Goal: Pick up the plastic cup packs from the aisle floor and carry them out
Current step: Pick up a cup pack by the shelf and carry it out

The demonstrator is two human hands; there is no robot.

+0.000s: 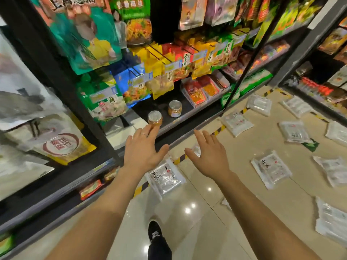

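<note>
Several clear plastic cup packs with black print lie scattered on the beige aisle floor. The nearest pack (166,178) lies just below and between my hands. Another pack (271,168) rests to the right, and more packs (237,122) lie farther down the aisle. My left hand (143,150) is stretched out with fingers straight, holding nothing, in front of the shelf edge. My right hand (207,153) is also spread open and empty, above the floor beside the nearest pack.
A tall black shelf unit (105,143) full of snack bags lines the left side. Two small jars (174,108) stand on its lower shelf. Another shelf unit (319,87) closes the aisle on the right. Yellow-black tape (218,130) marks the floor edge. My black shoe (155,232) is below.
</note>
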